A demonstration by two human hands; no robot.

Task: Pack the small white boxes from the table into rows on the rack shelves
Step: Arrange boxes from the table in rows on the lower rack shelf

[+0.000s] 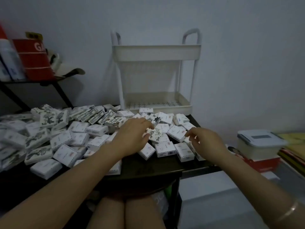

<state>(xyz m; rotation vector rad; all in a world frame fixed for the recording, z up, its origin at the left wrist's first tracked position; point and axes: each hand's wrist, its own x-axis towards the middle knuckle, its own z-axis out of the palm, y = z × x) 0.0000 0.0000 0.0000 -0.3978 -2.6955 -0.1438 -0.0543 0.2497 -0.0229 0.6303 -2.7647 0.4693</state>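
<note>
Gripping 1 patterned box (156, 134), the left hand (132, 136) curls round it. At its 3 o'clock, the right hand (206, 142) half-curls over boxes (166, 148); hold unclear.

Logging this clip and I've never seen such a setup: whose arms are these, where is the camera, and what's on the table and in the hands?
No machine here: a person's bare arms, filmed by one camera worn on the head, looking down. Small white boxes lie heaped on the dark table; a white two-shelf rack stands behind. The left hand pinches a black-patterned box; the right hand curls over the pile, its hold unclear.
</note>
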